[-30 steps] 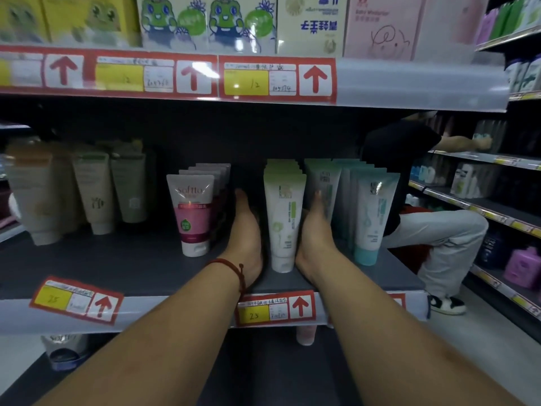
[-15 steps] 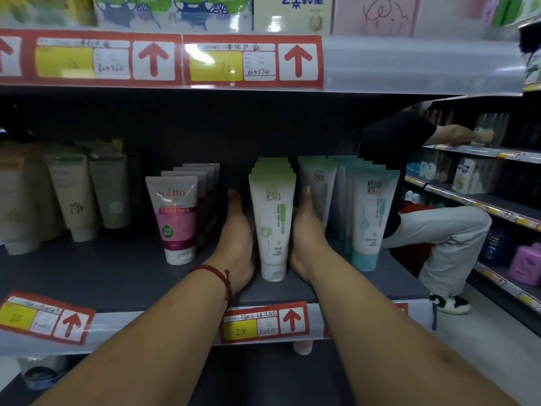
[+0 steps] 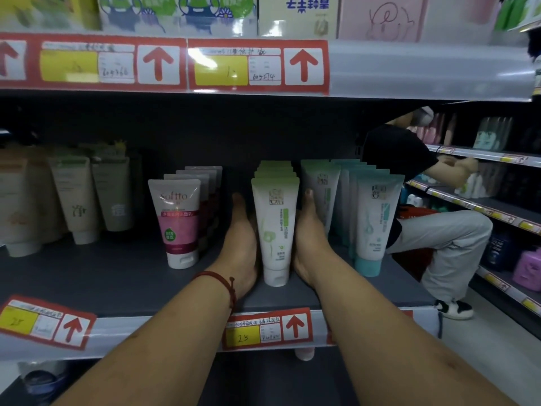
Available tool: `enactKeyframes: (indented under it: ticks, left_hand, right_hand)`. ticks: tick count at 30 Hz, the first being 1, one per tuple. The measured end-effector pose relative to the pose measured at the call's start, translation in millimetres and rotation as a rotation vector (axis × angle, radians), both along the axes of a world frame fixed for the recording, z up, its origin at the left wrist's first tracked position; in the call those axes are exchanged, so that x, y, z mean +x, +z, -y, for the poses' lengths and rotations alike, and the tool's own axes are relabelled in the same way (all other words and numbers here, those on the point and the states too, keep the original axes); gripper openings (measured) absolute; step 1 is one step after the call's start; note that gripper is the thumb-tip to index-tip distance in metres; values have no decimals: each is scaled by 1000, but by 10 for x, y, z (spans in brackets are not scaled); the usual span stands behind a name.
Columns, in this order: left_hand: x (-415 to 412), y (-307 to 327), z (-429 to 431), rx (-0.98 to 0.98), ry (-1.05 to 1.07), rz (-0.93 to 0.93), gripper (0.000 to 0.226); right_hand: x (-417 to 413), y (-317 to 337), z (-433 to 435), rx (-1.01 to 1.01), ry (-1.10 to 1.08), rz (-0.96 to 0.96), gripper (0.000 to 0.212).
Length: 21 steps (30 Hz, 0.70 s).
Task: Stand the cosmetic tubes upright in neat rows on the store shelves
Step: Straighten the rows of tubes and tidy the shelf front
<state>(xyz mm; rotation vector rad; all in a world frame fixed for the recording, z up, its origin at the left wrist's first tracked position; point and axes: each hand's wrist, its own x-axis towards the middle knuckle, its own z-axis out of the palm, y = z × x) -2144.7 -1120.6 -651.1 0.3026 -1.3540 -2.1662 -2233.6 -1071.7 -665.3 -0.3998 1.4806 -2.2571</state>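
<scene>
step: squaring green row [image 3: 275,227] | grip: left hand [image 3: 241,244], right hand [image 3: 307,238] flat, pressing its sides, clasping nothing | place: shelf [image 3: 87,276] middle, pink row [image 3: 178,224] at 9 o'clock, teal row [image 3: 371,224] at 3 | next: likely ease off gently

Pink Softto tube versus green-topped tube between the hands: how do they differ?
The pink Softto tube carries a pink label band; the green-topped tube fades from green to white. The pink Softto tube stands untouched; the green-topped tube is flanked by the left hand and right hand, flat against its sides. Both stand upright on white caps, fronting their rows.
</scene>
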Motion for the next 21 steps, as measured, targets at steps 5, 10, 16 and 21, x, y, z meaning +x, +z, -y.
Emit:
enactKeyframes:
  ticks: [5,10,16,21]
  left_hand:
    - [0,17,-6,17,27,16,65]
    - [-2,14,-12,27,25,24,64]
    - [8,24,-31,14,21,14,60]
    - [5,19,-20,1,26,24,58]
  right_hand:
    - [-56,6,2,11,6,-37,80]
    - [-80,49,-1,38,5,-47,78]
    - [-82,73,13,62,31,-75,77]
    - [-72,80,13,72,35,-85,78]
